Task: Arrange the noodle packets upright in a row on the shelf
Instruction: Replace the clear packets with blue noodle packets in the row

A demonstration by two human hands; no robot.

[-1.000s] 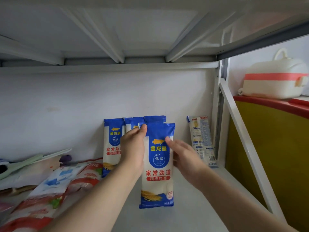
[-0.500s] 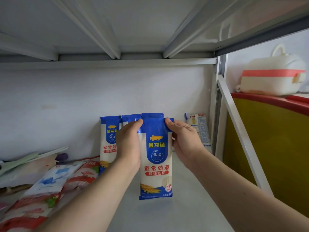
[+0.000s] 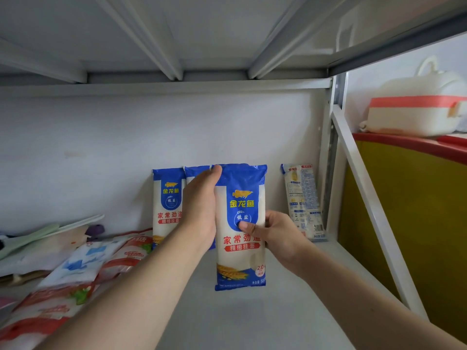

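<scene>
A blue and white noodle packet (image 3: 241, 258) is held upright over the middle of the grey shelf (image 3: 252, 319). My left hand (image 3: 202, 208) grips its left edge near the top. My right hand (image 3: 275, 236) holds its right side, thumb pressed on the front. Behind it, one packet (image 3: 166, 205) leans upright against the back wall, and the blue top of a second one (image 3: 195, 171) shows above my left hand. A further noodle packet (image 3: 303, 200) stands at the right with its back label facing out.
Several flat red and white bags (image 3: 75, 279) lie in a heap on the left of the shelf, with a pale green utensil (image 3: 27, 241) behind them. A white shelf post (image 3: 371, 210) bounds the right side. Beyond it a white and red container (image 3: 414, 114) sits on a yellow cabinet (image 3: 409, 218).
My right hand slid from the packet's top right corner down to its middle, thumb now on the front. The packet stays upright in roughly the same place.
</scene>
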